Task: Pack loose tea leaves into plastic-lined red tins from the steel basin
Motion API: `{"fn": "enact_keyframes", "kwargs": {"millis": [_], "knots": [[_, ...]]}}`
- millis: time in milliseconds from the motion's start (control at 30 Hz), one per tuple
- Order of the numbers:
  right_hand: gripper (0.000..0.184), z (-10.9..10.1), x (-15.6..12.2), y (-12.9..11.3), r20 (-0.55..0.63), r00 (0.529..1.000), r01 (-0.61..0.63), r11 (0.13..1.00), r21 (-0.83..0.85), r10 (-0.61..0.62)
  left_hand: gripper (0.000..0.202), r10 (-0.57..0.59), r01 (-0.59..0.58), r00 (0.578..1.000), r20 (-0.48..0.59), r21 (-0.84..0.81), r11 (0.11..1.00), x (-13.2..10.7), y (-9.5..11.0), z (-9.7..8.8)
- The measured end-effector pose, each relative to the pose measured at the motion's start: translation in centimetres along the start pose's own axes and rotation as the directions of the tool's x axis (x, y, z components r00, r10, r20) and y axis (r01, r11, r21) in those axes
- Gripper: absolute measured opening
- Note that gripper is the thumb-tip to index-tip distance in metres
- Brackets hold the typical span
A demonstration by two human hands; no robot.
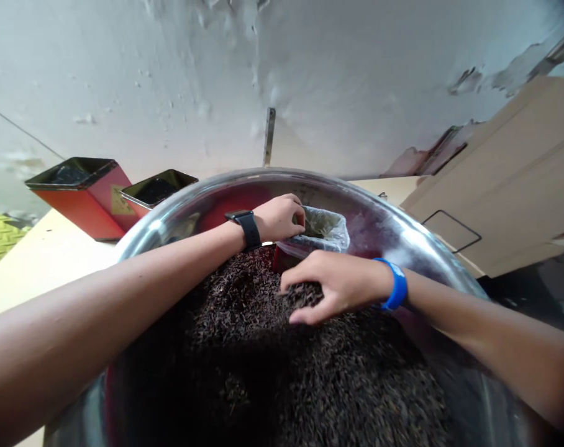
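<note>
A big shiny metal basin (405, 230) holds a deep heap of dark, dry, twisted leaves that look like loose tea (356, 379). Near its far wall stands a red tin (282, 261), lined with a clear plastic bag (340, 234) folded out over the mouth. My left hand (279, 217), with a black watch at the wrist, pinches the left side of the lined rim. Just in front of the tin, my right hand (340, 279) curls around a clump of tea leaves (304, 295), palm side toward the left. A blue band circles that wrist.
Two open red tins, one farther left (84, 198) and one (158, 186) by the basin's rim, stand on a pale tabletop (63, 254). Behind is a peeling wall (170, 81). A beige cabinet-like panel (510, 161) rises at right; a yellow textured mat (0, 239) shows far left.
</note>
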State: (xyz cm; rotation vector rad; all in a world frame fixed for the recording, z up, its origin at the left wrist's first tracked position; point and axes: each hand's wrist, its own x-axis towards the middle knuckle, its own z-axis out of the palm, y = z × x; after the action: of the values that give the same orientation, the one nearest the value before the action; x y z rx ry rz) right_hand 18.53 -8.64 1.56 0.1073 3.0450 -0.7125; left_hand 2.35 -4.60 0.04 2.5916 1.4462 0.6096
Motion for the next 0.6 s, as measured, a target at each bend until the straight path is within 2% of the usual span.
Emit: {"fn": "enact_keyframes", "kwargs": {"millis": [67,133,200,267,367,467,600], "knots": [[0.031,-1.3,-0.6,0.6,-0.190,0.981,-0.038,0.999,0.018,0.041,0.018,0.010,-0.011,0.999,0.047,0.009,1.000,-0.1,0.1,-0.2],[0.029,-2.4,-1.2,1.7,-0.387,0.918,-0.114,0.993,-0.038,0.091,0.021,0.015,-0.017,0.995,0.098,0.022,1.000,-0.2,0.1,-0.3],[0.027,-3.0,-1.8,3.1,-0.511,0.851,-0.214,0.968,-0.132,0.118,0.026,0.009,-0.015,0.992,0.129,0.041,0.999,-0.3,0.1,-0.3],[0.026,-3.3,-2.1,4.5,-0.544,0.827,-0.295,0.931,-0.215,0.137,0.029,0.013,-0.019,0.992,0.124,0.049,0.999,-0.4,0.0,-0.1],[0.026,-3.2,-2.2,5.7,-0.523,0.833,-0.367,0.886,-0.282,0.179,0.027,0.031,-0.031,0.994,0.109,-0.008,1.000,-0.3,-0.1,-0.1],[0.026,-2.7,-2.0,5.8,-0.502,0.842,-0.387,0.868,-0.311,0.196,0.026,-0.018,0.039,0.989,0.146,-0.146,0.989,0.0,-0.5,-0.5],[0.026,-2.3,-1.8,5.5,-0.502,0.840,-0.400,0.861,-0.315,0.206,0.025,-0.101,0.134,0.987,0.123,-0.303,0.943,0.1,-0.8,-1.3]]}}
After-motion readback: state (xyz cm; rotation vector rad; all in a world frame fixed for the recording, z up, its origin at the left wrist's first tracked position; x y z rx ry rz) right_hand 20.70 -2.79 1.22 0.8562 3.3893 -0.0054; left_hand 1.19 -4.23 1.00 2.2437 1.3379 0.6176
